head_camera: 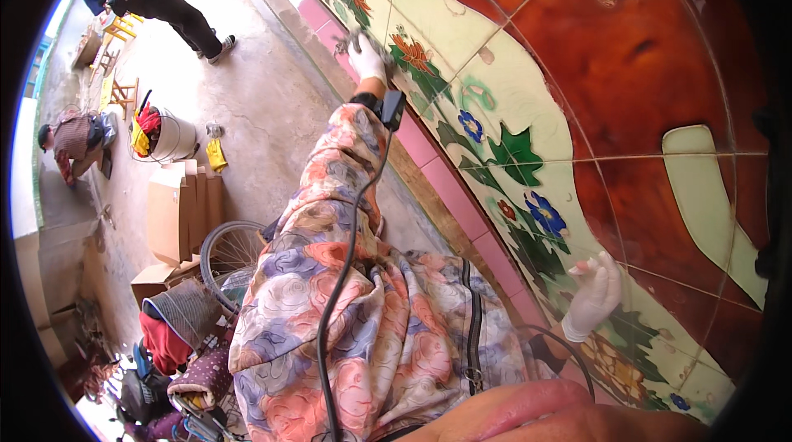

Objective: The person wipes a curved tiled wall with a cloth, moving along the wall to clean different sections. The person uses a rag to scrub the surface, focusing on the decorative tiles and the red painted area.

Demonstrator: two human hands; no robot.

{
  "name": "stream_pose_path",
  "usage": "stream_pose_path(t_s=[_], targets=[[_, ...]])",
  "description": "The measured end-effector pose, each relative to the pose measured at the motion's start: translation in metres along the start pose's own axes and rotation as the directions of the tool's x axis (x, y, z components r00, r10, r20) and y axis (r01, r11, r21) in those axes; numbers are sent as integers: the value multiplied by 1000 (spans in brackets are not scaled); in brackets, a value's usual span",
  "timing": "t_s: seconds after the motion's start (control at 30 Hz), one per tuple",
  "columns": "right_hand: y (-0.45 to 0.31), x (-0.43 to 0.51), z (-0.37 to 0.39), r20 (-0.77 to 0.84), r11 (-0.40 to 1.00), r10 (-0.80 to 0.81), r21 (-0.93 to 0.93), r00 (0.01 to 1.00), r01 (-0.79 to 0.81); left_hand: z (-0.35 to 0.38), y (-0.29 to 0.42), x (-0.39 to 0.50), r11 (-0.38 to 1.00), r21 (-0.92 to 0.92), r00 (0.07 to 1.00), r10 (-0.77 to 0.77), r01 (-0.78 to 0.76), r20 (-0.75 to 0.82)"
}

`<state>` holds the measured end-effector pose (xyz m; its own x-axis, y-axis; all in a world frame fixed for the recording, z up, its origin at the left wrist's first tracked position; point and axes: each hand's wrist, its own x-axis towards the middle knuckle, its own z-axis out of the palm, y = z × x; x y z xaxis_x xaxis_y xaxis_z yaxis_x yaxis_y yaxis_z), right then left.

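My left hand, in a white glove, presses a blurred grey rag to the lower part of a tiled wall mural. The rag lies beside an orange flower in the mural. A dark device with a cable is strapped at my left wrist. My right hand, also gloved in white, is by the wall farther down. Its fingers are loosely bent and apart, and I see nothing in them. Whether it touches the tiles I cannot tell. Pink tiles edge the mural's foot.
Cardboard boxes and a bicycle wheel stand on my left. Beyond are a white bucket with gloves, yellow gloves on the floor and wooden stools. One person stands ahead; another bends over.
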<state>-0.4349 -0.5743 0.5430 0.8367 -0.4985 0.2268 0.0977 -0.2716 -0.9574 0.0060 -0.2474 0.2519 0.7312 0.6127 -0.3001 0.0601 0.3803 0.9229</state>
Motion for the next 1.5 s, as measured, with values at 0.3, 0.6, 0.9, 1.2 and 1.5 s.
stream_pose_path(t_s=[0.3, 0.6, 0.9, 1.2, 1.5], targets=[[0, 1, -2, 26, 999, 0, -54, 1000, 1, 3, 26, -134, 944, -103, 947, 318, -313, 34], [2, -2, -3, 200, 988, -100, -92, 975, 120, -27, 133, -311, 877, -245, 762, 480, -413, 435], [53, -75, -67, 677, 840, 286, 164, 679, -517, -152, 121, -526, 866, -383, 581, 139, 321, 802], [83, -139, -78, 926, 331, -69, 371, 370, -867, -232, 113, -637, 563, 204, 421, 287, -801, 861], [73, -188, -70, 971, 279, -34, 238, 239, -930, -345, 142, -656, 919, 282, 710, -4, -275, 704]])
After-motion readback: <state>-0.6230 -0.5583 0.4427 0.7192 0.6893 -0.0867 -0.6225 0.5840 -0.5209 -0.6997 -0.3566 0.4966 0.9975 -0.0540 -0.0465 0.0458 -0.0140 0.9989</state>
